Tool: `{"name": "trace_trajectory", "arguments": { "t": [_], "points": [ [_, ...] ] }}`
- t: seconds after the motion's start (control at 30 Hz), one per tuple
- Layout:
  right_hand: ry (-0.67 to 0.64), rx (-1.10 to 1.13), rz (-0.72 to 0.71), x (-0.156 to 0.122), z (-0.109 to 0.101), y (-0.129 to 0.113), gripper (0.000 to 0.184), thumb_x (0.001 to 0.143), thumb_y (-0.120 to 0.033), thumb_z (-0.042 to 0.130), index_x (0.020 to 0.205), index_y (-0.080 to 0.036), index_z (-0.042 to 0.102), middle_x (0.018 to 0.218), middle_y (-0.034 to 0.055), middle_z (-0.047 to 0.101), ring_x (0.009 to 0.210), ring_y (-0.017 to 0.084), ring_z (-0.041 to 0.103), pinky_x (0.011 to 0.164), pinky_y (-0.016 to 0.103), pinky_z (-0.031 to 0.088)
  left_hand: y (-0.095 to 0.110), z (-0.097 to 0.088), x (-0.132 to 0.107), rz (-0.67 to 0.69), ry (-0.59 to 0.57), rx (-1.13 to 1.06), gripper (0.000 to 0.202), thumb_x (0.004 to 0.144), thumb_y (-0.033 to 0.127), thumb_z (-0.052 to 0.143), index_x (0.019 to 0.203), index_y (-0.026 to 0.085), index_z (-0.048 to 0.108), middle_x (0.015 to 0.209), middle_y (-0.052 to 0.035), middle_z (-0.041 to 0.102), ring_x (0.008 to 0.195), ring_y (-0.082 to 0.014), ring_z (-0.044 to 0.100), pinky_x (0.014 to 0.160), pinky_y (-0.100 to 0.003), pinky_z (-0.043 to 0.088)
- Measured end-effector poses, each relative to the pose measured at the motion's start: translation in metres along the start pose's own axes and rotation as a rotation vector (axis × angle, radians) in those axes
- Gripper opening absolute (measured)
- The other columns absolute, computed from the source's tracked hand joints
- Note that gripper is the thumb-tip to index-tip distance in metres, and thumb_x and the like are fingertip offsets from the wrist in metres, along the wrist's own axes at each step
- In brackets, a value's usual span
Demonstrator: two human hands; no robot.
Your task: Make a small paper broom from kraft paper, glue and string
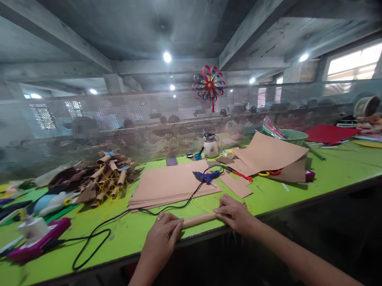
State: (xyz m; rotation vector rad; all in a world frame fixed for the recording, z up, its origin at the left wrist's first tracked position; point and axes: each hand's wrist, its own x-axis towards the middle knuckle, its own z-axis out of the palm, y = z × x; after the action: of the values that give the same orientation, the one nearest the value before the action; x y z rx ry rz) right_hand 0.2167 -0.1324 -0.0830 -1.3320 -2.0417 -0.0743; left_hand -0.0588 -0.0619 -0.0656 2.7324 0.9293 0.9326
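Note:
A thin brown paper roll (198,220) lies along the front edge of the green table (125,239). My left hand (166,233) closes its fingers on the left end, and my right hand (234,213) grips the right end. Just beyond the roll is a stack of brown paper sheets (167,183). On the stack's right side rests a blue glue gun (207,175), its black cord (169,210) running left across the table. A thin yellow string (199,206) trails from the stack toward the roll.
Finished-looking brown rolls with yellow strings (110,176) are heaped at the left. A purple power strip (41,242) sits front left. Red-handled scissors (270,172) lie partly under a large brown sheet (269,153). Behind stand a jug (211,146), a green basket (294,136) and a mesh partition (138,129).

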Motion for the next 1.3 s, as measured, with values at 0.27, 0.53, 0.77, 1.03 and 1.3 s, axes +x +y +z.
{"name": "trace_trajectory", "arguments": {
  "t": [0.27,0.53,0.77,1.03,1.3],
  "points": [
    [0.001,0.007,0.008,-0.0015,-0.0009,-0.0017,0.016,0.092,-0.019,0.056,0.084,-0.018,0.071,0.08,0.0048,0.053,0.083,0.02,0.05,0.068,0.03,0.039,-0.0015,0.0002,-0.0008,-0.019,-0.04,0.007,0.032,0.095,0.036,0.044,0.097,0.023,0.073,0.089,-0.006,0.065,0.088,-0.0218,0.058,0.088,-0.041,0.046],
    [-0.001,0.011,0.006,-0.0007,-0.0007,-0.0028,0.017,0.091,-0.019,0.056,0.081,-0.018,0.07,0.079,0.0046,0.052,0.082,0.02,0.05,0.067,0.03,0.039,-0.0014,0.001,-0.0012,-0.038,-0.05,-0.006,0.033,0.096,0.036,0.043,0.098,0.022,0.073,0.09,-0.0063,0.065,0.089,-0.0222,0.058,0.09,-0.041,0.045],
    [0.005,0.012,0.015,-0.0008,-0.0013,-0.0041,0.018,0.092,-0.019,0.055,0.082,-0.018,0.069,0.079,0.0046,0.052,0.083,0.02,0.049,0.067,0.03,0.039,-0.001,0.0008,0.0,-0.036,-0.042,-0.003,0.032,0.095,0.036,0.044,0.098,0.023,0.073,0.09,-0.0062,0.065,0.089,-0.0225,0.058,0.09,-0.041,0.045],
    [0.012,0.005,0.012,-0.0014,-0.0009,-0.0027,0.017,0.091,-0.018,0.056,0.082,-0.018,0.07,0.079,0.0045,0.052,0.083,0.02,0.05,0.068,0.03,0.039,-0.0026,0.0016,-0.0016,-0.029,-0.043,-0.01,0.032,0.095,0.035,0.044,0.1,0.021,0.073,0.091,-0.0068,0.065,0.09,-0.0231,0.058,0.091,-0.044,0.044],
    [0.01,0.003,0.008,-0.0008,0.0011,-0.0012,0.017,0.092,-0.019,0.056,0.083,-0.018,0.07,0.079,0.0039,0.051,0.083,0.019,0.05,0.069,0.03,0.039,-0.0011,0.0004,-0.002,-0.032,-0.044,-0.015,0.032,0.095,0.035,0.044,0.1,0.021,0.073,0.091,-0.0069,0.065,0.089,-0.0228,0.058,0.091,-0.044,0.045]
  ]
}}
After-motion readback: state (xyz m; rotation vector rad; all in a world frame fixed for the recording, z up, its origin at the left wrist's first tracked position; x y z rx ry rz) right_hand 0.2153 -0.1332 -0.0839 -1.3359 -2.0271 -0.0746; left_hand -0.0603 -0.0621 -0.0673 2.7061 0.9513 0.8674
